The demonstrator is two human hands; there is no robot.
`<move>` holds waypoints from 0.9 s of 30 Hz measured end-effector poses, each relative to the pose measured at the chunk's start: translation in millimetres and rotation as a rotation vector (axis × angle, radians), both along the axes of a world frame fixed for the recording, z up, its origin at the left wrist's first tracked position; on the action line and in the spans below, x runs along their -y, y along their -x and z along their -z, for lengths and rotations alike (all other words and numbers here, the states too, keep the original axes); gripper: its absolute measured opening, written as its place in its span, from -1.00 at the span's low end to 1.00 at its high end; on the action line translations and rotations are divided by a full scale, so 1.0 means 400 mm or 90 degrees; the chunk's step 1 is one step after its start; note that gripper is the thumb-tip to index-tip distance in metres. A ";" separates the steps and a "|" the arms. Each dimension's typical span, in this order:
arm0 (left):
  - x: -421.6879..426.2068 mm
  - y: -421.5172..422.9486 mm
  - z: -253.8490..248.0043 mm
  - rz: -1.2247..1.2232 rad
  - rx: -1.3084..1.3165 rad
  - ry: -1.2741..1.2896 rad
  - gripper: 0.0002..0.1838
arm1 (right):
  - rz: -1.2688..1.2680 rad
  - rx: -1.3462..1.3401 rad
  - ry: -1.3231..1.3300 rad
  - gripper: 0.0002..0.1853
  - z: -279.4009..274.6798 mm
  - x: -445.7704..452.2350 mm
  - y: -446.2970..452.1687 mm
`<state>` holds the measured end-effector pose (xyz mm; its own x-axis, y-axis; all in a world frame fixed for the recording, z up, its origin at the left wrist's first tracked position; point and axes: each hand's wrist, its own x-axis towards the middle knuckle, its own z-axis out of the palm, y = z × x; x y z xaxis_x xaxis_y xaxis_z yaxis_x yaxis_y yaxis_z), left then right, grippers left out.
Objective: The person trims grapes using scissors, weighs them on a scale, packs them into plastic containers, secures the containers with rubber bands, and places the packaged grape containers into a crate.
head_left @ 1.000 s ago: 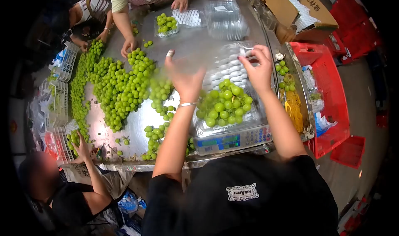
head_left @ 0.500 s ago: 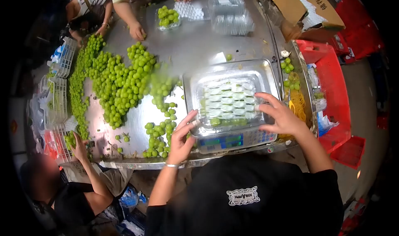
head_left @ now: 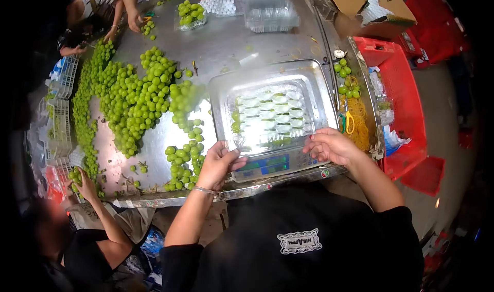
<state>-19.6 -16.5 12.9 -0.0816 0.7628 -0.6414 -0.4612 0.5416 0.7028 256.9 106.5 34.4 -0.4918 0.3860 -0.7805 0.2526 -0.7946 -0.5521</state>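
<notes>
A clear plastic box (head_left: 278, 142) sits on the metal pan of a digital scale (head_left: 322, 94). Through its plastic I see white foam netting (head_left: 272, 114) over green grapes (head_left: 235, 122). My left hand (head_left: 218, 166) is closed at the box's near left corner, thumb and fingers at its edge. At the near right corner, my right hand (head_left: 332, 147) has its fingers curled and pinched on the edge. The scale's lit display (head_left: 270, 164) shows between my hands. Glare on the plastic hides part of the rim.
Loose grape bunches (head_left: 139, 94) cover the table's left. Yellow-handled scissors (head_left: 350, 122) and rubber bands (head_left: 362, 114) lie right of the scale, before a red crate (head_left: 411, 112). Stacked clear boxes (head_left: 270, 9) stand at the back. Co-workers' hands (head_left: 135, 20) work around the table.
My hands have come from the box's sides to its near corners, the right one uncovering the scissors. The whole view has shifted slightly. A co-worker's hand at the back has moved.
</notes>
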 end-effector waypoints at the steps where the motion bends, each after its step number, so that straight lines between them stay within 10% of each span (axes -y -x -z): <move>1: -0.005 -0.003 -0.012 -0.006 0.008 -0.011 -0.87 | 0.058 -0.033 0.018 -0.88 0.007 0.008 0.001; 7: 0.001 0.003 0.008 0.008 0.007 -0.041 -0.85 | 0.142 -0.061 -0.137 -0.91 0.055 0.068 -0.001; 12: -0.036 0.124 0.032 0.168 -0.025 -0.065 -0.75 | -0.413 0.016 -0.193 -0.81 -0.104 -0.076 0.003; 16: -0.131 0.111 -0.010 0.001 -0.158 -0.090 -0.71 | -0.078 0.116 -0.944 -0.72 0.015 -0.348 0.220; 18: -0.155 0.114 0.031 -0.010 -0.193 -0.072 -0.73 | -0.210 0.164 -0.996 -0.65 0.181 -0.470 0.312; 20: -0.160 0.108 0.031 -0.027 -0.217 -0.086 -0.77 | -0.242 0.115 -0.539 -0.68 0.159 -0.490 0.394; 26: -0.151 0.094 0.076 -0.106 -0.141 -0.094 -0.83 | 0.321 0.091 -0.599 -0.84 0.179 -0.512 0.381; 27: -0.151 0.095 0.082 -0.124 -0.130 -0.108 -0.82 | 0.262 0.087 -0.858 -0.88 0.116 -0.469 0.367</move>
